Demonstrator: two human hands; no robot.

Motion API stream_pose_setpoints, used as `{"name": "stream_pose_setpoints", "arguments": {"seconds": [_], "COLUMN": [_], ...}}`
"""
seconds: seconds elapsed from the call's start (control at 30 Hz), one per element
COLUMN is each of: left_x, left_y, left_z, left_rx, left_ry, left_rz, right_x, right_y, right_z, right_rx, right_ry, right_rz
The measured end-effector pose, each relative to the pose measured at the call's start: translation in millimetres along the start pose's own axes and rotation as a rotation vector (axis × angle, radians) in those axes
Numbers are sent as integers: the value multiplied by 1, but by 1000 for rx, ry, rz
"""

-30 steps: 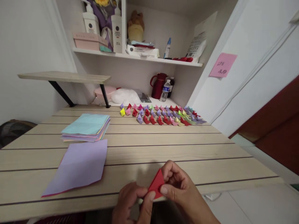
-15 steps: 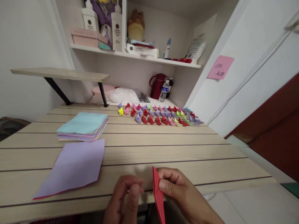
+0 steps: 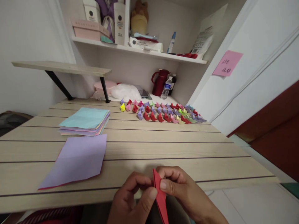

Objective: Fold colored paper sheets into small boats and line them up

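A narrow folded piece of red paper (image 3: 161, 201) is held upright at the table's front edge, its lower end below the tabletop. My right hand (image 3: 181, 188) pinches its right side between thumb and fingers. From the left, my left hand (image 3: 134, 196) has its thumb and forefinger on the paper's other side, closed against it. Left of my hands lies a purple paper sheet (image 3: 78, 160) with a red edge showing under it. Behind that sheet sits a stack of coloured paper (image 3: 84, 118), light blue on top.
Rows of small folded paper boats (image 3: 161, 112) stand at the back of the slatted table (image 3: 149, 149). Behind them are a dark red jug (image 3: 160, 83) and a water bottle (image 3: 166, 88). A raised wooden shelf (image 3: 63, 67) on black legs stands at the back left.
My left hand has moved right and its thumb and forefinger now touch the red paper. My right hand keeps its pinch. The camera view has shifted slightly.
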State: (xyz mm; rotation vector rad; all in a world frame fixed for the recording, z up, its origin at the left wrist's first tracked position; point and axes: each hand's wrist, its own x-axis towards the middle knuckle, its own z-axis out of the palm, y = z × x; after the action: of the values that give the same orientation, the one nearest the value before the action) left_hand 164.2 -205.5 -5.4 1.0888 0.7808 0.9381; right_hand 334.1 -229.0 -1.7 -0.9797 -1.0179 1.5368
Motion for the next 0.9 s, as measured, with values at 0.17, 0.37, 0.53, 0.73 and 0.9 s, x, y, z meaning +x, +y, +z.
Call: {"name": "stream_pose_setpoints", "arguments": {"seconds": [0.17,0.37,0.53,0.73,0.9], "left_x": [3,6,10,10,11], "left_y": [3,-3,-13,-15,-14], "left_z": [0,3,4,4,5], "left_rx": [-120,-239,-322,-313,-330], "left_ry": [-88,-116,-141,-146,-191], "left_rz": [-63,-96,-114,-109,-114], "right_x": [0,0,0,0,1], "right_y": [2,2,3,5,5], "right_z": [-3,-6,-7,-8,-9], "right_rx": [8,27,55,88,105], "right_ry": [-13,-11,-24,-34,-37], "right_rz": [2,-6,-13,-6,-18]}}
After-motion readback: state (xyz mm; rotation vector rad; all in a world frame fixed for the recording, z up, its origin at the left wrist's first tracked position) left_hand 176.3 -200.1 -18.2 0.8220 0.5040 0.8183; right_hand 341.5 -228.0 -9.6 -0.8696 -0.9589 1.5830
